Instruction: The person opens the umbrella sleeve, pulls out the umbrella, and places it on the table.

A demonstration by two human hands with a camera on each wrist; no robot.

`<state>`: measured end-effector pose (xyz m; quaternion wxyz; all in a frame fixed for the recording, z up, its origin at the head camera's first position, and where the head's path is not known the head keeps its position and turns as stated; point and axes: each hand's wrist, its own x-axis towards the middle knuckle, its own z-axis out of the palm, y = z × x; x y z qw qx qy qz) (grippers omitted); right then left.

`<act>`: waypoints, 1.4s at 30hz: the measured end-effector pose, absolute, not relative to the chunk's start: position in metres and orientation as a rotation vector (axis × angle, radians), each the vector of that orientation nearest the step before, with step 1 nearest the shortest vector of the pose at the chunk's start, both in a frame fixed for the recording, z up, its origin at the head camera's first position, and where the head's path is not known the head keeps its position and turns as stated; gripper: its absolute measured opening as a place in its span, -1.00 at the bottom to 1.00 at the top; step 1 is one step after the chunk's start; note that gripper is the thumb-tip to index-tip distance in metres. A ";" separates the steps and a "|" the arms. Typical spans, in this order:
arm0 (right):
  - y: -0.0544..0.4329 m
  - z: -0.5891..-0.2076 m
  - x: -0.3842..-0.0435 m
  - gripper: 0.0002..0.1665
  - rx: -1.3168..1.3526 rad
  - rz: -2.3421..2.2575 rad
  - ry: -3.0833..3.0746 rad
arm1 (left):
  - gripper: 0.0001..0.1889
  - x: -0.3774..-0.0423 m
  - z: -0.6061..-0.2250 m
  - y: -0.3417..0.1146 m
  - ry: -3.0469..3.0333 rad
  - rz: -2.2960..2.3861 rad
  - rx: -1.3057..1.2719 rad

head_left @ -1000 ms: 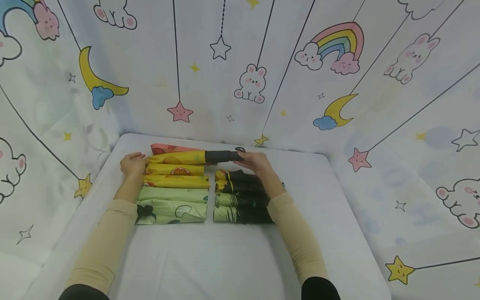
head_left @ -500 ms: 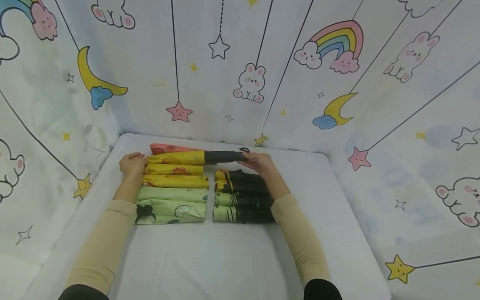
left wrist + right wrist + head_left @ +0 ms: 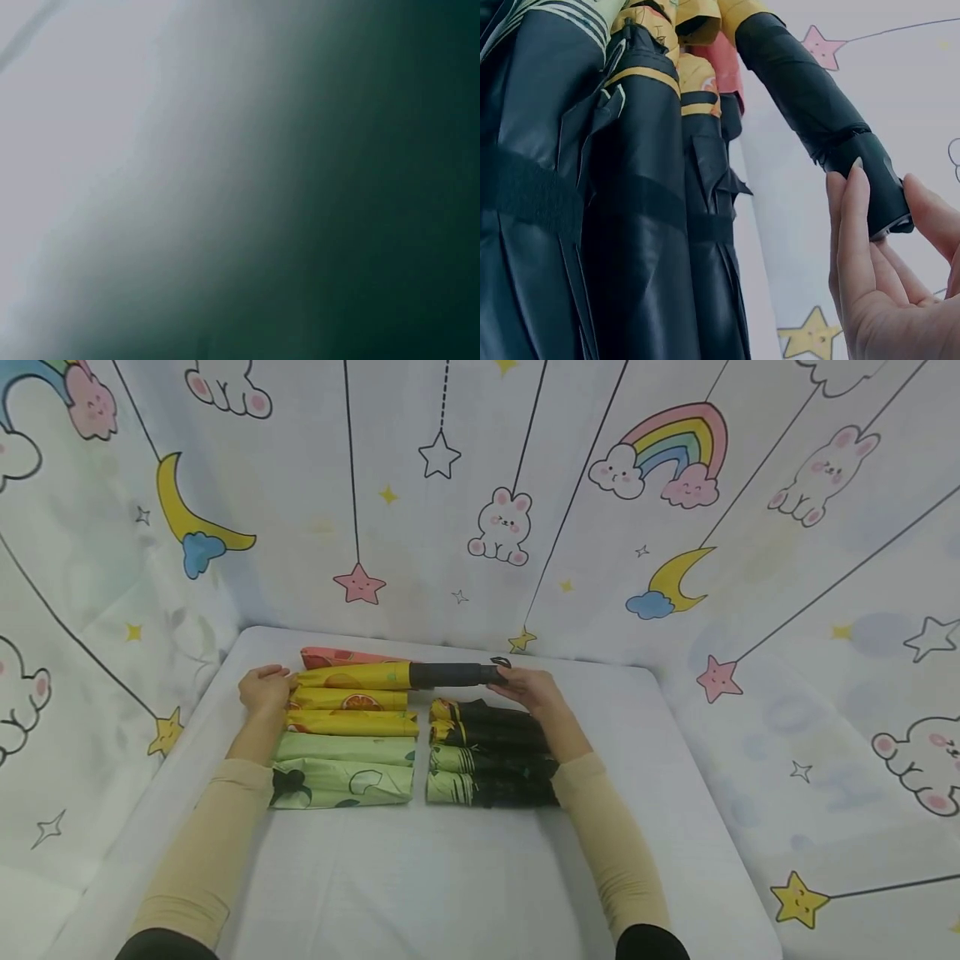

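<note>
My right hand (image 3: 536,689) pinches the handle end of a folded black umbrella (image 3: 446,674) with thumb and fingers, also plain in the right wrist view. The umbrella sticks out of a yellow fruit-print cover (image 3: 352,676). At that cover's far end my left hand (image 3: 264,689) holds it with curled fingers. A pink cover (image 3: 337,657) lies just behind. In front lie flat yellow covers (image 3: 386,702) and pale green covers (image 3: 341,752), stacked in rows. The left wrist view is only a dark blur.
Several folded black umbrellas (image 3: 502,727) with yellow or green striped tips lie in a row right of the covers, below my right forearm. The white table (image 3: 465,877) meets a cartoon-print cloth backdrop (image 3: 420,535) at its back edge.
My right hand has moved a little to the right, drawing more of the black umbrella out of the yellow cover. My left hand stays at the cover's end.
</note>
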<state>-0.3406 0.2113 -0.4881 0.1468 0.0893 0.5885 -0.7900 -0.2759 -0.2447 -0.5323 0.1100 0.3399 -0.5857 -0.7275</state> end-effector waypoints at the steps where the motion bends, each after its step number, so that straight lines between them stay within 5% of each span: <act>1: 0.212 -0.488 -0.340 -0.57 0.257 -2.278 1.689 | -0.55 -0.276 -0.532 -0.245 -1.719 -2.140 1.000; 32: 0.242 -0.486 -0.335 -0.67 0.321 -2.326 1.668 | -0.59 -0.276 -0.533 -0.248 -1.731 -2.147 1.029; 42: 0.260 -0.490 -0.332 -0.87 0.307 -2.341 1.633 | -0.57 -0.277 -0.534 -0.248 -1.735 -2.144 1.024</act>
